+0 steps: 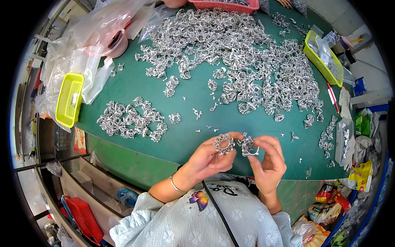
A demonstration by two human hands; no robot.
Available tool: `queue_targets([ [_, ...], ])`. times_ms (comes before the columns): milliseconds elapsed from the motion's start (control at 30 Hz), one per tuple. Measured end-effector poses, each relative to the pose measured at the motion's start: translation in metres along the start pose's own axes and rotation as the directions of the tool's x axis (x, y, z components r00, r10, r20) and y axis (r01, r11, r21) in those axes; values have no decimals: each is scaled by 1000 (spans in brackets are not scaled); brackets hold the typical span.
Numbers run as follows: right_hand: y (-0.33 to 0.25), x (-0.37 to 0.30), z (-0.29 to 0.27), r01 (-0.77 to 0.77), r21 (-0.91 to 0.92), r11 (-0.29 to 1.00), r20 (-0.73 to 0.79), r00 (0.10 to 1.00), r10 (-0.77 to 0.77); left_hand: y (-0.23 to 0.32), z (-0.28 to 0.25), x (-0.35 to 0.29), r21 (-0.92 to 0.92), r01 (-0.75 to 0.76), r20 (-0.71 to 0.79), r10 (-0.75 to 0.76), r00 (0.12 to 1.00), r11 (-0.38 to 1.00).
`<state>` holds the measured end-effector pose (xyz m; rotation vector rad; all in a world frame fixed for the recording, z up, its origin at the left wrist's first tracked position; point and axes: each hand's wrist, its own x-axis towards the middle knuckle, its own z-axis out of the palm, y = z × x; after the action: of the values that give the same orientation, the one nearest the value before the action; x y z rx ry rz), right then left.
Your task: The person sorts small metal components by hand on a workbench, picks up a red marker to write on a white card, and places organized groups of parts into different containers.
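Note:
My left hand is closed around a silvery flower-shaped metal ring piece, its round opening facing up. Thumb and fingers of my right hand pinch a second silvery metal piece with a curved band. The two pieces are held close together over the near edge of the green table. Past my hands lies a large heap of similar metal pieces. A smaller pile sits to the left, with a single flower-shaped piece beside it.
A yellow-green basket stands at the left edge, another at the far right. A pink bowl and plastic bags lie far left. Near the right edge are a clear tray and red pencil. Another person's hand shows at the back.

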<state>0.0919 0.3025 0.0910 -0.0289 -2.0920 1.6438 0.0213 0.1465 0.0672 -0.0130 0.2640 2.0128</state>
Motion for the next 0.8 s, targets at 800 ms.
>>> queue_targets([
  [800, 2, -3, 0, -83, 148, 985, 37, 996, 79, -2, 4, 1, 71, -14, -13, 14, 1000, 997],
])
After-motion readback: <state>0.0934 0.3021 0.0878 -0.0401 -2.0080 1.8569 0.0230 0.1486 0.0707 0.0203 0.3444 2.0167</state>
